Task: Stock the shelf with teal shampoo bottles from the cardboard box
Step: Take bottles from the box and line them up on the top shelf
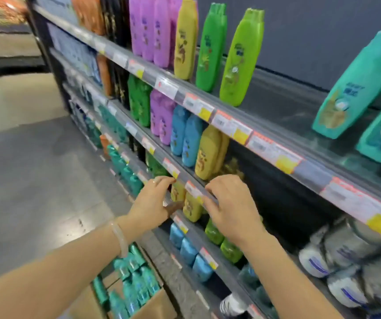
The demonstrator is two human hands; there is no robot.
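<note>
A cardboard box [155,305] stands on the floor at the bottom, below my left forearm, with several teal shampoo bottles [134,284] upright in it. Two teal bottles [355,88] lean on the top shelf at the far right. Both my hands are at the price rail of the second shelf. My left hand [155,199] brackets a small yellow bottle [177,192] between forefinger and thumb, just under the rail. My right hand [228,203] rests its curled fingers on the rail beside a second yellow bottle [191,209] and holds nothing.
Purple, yellow and green bottles [210,51] line the top shelf, with bare shelf between the green and teal ones. Blue bottles [185,139] and yellow ones fill the second shelf. White pouches [346,261] lie at the lower right. The grey aisle floor [35,180] is on the left.
</note>
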